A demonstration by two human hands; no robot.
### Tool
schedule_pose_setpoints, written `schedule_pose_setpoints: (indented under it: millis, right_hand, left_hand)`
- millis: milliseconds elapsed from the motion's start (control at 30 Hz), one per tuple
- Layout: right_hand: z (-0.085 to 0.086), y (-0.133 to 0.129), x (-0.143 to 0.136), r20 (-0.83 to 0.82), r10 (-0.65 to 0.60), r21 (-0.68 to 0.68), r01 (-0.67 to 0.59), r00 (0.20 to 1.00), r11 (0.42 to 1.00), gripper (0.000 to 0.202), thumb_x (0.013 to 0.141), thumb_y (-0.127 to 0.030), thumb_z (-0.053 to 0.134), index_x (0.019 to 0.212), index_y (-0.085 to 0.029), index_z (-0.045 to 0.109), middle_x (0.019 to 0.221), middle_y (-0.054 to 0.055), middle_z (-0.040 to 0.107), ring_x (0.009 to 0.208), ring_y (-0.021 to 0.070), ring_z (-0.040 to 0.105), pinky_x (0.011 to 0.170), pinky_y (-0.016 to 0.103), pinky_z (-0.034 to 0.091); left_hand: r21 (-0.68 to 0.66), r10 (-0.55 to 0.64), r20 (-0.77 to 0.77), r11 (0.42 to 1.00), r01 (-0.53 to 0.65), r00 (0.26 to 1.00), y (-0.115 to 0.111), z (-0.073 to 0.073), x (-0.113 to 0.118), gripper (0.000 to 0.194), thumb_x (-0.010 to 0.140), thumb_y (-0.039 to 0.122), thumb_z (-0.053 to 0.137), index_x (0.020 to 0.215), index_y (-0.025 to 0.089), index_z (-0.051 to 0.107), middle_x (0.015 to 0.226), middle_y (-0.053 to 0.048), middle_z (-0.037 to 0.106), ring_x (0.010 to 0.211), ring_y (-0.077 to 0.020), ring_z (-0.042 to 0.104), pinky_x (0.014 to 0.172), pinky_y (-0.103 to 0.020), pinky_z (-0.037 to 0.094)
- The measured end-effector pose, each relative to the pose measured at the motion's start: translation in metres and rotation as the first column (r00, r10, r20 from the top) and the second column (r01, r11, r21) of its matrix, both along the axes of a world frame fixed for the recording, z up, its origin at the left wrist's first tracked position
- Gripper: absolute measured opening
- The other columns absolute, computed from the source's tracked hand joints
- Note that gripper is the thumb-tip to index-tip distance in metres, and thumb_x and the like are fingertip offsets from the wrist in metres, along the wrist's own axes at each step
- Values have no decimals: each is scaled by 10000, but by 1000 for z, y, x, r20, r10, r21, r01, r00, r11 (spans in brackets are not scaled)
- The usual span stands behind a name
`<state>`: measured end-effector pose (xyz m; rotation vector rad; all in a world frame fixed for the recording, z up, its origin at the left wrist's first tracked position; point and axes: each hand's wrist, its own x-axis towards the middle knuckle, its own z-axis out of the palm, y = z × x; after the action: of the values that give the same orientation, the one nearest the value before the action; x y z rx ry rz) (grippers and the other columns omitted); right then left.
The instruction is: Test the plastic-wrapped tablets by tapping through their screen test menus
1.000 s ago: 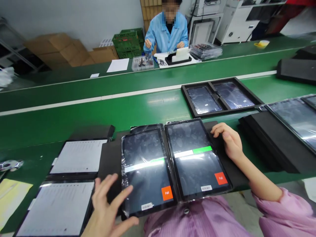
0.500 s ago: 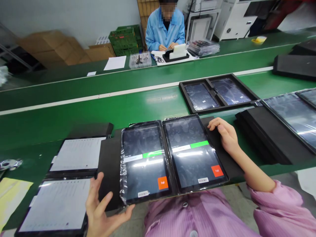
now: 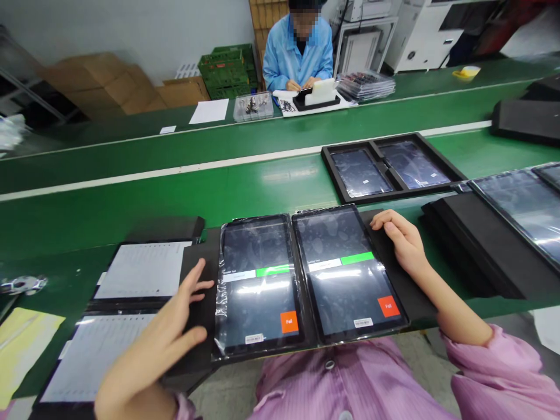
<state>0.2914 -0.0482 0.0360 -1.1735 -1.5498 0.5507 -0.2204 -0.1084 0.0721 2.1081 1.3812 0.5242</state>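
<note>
Two tablets with dark screens, a left one (image 3: 256, 303) and a right one (image 3: 345, 291), lie side by side in front of me on black foam. Each shows a green bar and a red "Fail" box; clear film crinkles along the left one's edge. My left hand (image 3: 181, 326) is open, fingers apart, over the black foam piece (image 3: 203, 251) left of the tablets. My right hand (image 3: 402, 242) is closed, fingers curled, at the black foam (image 3: 406, 294) right of them; anything inside it is hidden. Two more tablets, an upper (image 3: 144, 268) and a lower (image 3: 96, 344), show white screens.
A black foam tray (image 3: 398, 192) with two tablets lies farther back. Stacked black foam (image 3: 476, 245) and more tablets (image 3: 516, 198) are at right. Yellow paper (image 3: 30, 344) lies at left. Across the green bench sits a person in blue (image 3: 300, 58), beside a clear parts box (image 3: 254, 107).
My left hand has moved up and inward, from the foam's lower left edge to over the foam, its fingers now pointing toward the tablets. My right hand keeps its place.
</note>
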Motion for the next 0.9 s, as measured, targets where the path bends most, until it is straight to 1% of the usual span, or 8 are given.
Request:
schedule_pose_setpoints:
  millis: [67, 167, 267, 533, 667, 733, 833, 900]
  right_hand:
    - [0, 8, 3, 110, -32, -17, 34, 993, 999, 414, 1027, -593, 479, 945, -251, 698, 1037, 94, 665, 1026, 293, 630, 927, 446, 506]
    - [-1, 26, 4, 314, -10, -71, 34, 949, 997, 526, 1029, -654, 415, 1293, -278, 670, 1339, 114, 631, 1249, 328, 570, 1076, 517, 456]
    - [-4, 42, 0, 409, 3, -112, 47, 913, 993, 600, 1038, -675, 337, 1375, -284, 644, 1300, 104, 689, 1171, 334, 611, 1031, 535, 487]
    - [-8, 42, -5, 445, -31, -100, 84, 895, 991, 549, 1050, -633, 308, 1159, -281, 716, 1082, 82, 732, 1007, 320, 638, 905, 488, 500]
    - [-7, 41, -5, 390, -34, -55, 60, 920, 997, 511, 1057, -622, 316, 1195, -283, 673, 1161, 87, 697, 1079, 318, 607, 963, 484, 456]
    - [-6, 40, -5, 331, -110, 2, 116, 937, 993, 492, 1036, -659, 373, 1128, -270, 660, 1109, 91, 675, 1036, 313, 589, 929, 466, 452]
    - [-5, 39, -7, 197, -222, -9, 228, 955, 974, 475, 1000, -702, 467, 867, -259, 574, 807, 30, 564, 752, 243, 517, 707, 378, 427]
    - [-4, 36, -8, 138, -242, -53, 251, 960, 967, 529, 1005, -713, 461, 738, -256, 465, 671, -7, 428, 622, 203, 409, 588, 343, 343]
  left_hand:
    - [-100, 43, 2, 994, -42, 999, 39, 6, -4, 842, 964, 693, 528, 1669, 354, 216, 1640, -153, 418, 1188, -362, 693, 971, -496, 602]
    - [-45, 160, 49, 986, -158, 986, 94, 7, 15, 974, 894, 831, 499, 1637, 221, 339, 1610, -176, 456, 1430, -398, 494, 1206, -553, 387]
    - [-61, 242, 184, 970, -235, 953, 124, -5, 42, 1056, 855, 940, 357, 1527, 139, 500, 1508, -204, 563, 1384, -386, 534, 1216, -532, 364]
    - [-100, 338, 293, 941, -323, 894, 125, -32, 50, 696, 916, 808, 451, 1095, 198, 733, 1108, -95, 750, 1119, -331, 665, 1029, -454, 522]
    - [-33, 361, 407, 924, -381, 839, 128, -31, 52, 735, 947, 816, 346, 1182, 200, 671, 1258, -121, 695, 1190, -296, 646, 1105, -457, 467]
    - [14, 385, 529, 887, -461, 756, 128, -29, 53, 694, 906, 789, 498, 1270, 208, 602, 1333, -137, 643, 1216, -269, 633, 1069, -418, 491]
    - [9, 453, 614, 815, -580, 646, 127, -26, 53, 571, 804, 645, 732, 1145, 205, 604, 1032, -82, 670, 908, -187, 663, 756, -276, 541]
    - [-14, 485, 646, 780, -626, 590, 125, -23, 53, 429, 850, 618, 691, 933, 212, 584, 703, 11, 538, 598, -126, 514, 524, -212, 400]
